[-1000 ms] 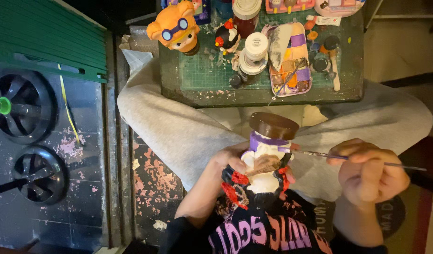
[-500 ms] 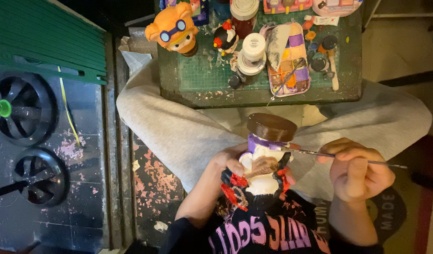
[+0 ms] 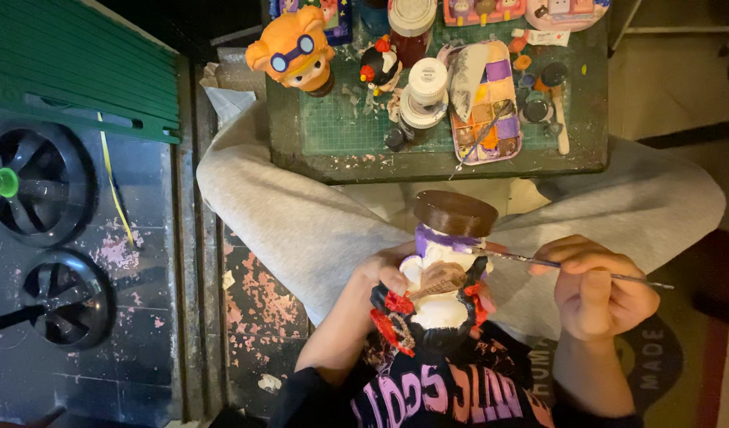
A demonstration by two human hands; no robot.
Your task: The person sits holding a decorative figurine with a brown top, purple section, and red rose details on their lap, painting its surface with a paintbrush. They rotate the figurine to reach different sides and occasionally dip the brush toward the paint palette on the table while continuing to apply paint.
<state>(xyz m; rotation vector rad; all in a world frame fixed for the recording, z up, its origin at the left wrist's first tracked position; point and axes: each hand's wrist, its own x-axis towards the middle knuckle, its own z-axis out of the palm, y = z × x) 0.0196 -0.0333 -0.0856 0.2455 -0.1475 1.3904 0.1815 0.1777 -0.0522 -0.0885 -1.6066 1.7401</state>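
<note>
While the left hand (image 3: pixel 388 273) wraps around the figurine (image 3: pixel 443 277), the right hand (image 3: pixel 598 289) pinches a thin brush (image 3: pixel 539 261), tip touching the figurine's purple band.

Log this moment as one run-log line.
left hand: holds figurine | right hand: holds brush, tip on figurine | paint palette on table

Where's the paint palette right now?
In the head view, the paint palette lies on the green table, upper middle, right of the white jar.
</note>
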